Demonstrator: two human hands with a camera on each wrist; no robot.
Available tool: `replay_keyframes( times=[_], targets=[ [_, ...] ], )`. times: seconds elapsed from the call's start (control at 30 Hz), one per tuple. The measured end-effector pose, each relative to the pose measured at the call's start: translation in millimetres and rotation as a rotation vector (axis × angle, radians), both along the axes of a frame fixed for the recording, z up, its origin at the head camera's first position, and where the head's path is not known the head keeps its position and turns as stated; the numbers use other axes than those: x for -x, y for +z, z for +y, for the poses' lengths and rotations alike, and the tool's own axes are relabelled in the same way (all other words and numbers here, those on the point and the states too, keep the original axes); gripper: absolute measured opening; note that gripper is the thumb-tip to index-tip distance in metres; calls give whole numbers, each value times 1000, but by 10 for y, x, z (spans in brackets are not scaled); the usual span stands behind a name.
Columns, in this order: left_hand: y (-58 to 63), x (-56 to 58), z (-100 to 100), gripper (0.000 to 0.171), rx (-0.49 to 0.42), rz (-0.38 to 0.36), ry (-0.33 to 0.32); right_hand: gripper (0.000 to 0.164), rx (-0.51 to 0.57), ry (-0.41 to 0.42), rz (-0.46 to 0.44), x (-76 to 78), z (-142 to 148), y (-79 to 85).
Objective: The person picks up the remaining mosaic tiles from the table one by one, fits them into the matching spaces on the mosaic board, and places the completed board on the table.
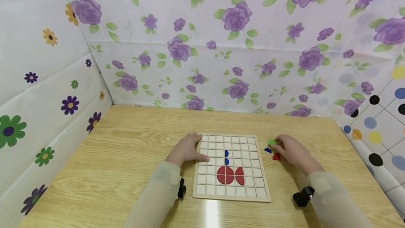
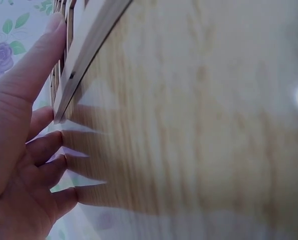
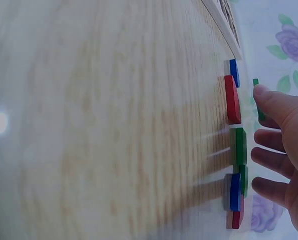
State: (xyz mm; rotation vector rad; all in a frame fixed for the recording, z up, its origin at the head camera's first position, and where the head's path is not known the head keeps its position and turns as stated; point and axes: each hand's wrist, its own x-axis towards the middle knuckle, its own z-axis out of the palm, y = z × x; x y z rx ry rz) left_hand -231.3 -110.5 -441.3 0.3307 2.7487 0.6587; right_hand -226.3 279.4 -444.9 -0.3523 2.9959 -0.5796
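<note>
A wooden grid board [image 1: 231, 198] lies on the table. My left hand [image 1: 186, 149] rests at its upper left edge, the thumb over the cells and the other fingers spread along the outside. In the board sit two blue half-round pieces [image 1: 226, 161], a red circle [image 1: 221, 179] made of quarter pieces, and two more red quarter pieces [image 1: 240, 180] beside it. My right hand [image 1: 292, 150] pinches a small flat green piece [image 3: 256, 81] between thumb and forefinger, above the table right of the board. Near it lie a blue half-round piece [image 1: 268, 150] and a red piece [image 1: 276, 157].
In the right wrist view, a row of loose pieces runs beside the right hand, including a green piece [image 3: 240, 146], a blue piece [image 3: 235, 192] and a red piece [image 3: 237, 219]. Behind the wooden table [image 1: 142, 126] hangs a flowered sheet [image 1: 215, 69].
</note>
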Motion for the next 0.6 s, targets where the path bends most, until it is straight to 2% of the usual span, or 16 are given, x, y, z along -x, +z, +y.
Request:
replay_keyframes(
  times=[0.27, 0.6],
  targets=[
    [44, -3, 28, 104, -5, -9, 6, 45, 9, 28, 2, -12, -60, 1],
    [116, -7, 49, 102, -7, -36, 11, 43, -4, 53, 47, -25, -187, 19]
  ],
)
